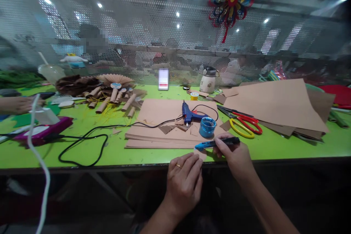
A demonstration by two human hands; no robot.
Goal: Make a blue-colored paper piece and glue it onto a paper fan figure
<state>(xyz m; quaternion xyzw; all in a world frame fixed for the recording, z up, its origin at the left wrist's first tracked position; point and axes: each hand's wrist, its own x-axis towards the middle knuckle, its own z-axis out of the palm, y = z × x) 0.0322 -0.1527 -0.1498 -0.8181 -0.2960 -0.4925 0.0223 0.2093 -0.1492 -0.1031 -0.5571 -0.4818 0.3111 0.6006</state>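
Left hand (184, 181) pinches a brown paper piece (202, 153) at its fingertips; right hand (233, 158) pinches a blue-ended pen-like tool (205, 145) (remotely, I'd steady the paper, stroking lightly).

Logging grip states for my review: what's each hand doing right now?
Left hand: closed, holding a small brown paper piece.
Right hand: closed, holding a blue-tipped black tool.

Green tabletop (116, 155) free between cord loop (82, 165) and paper stack (153, 113), blue jar (207, 128) just beyond the black pen (229, 140)
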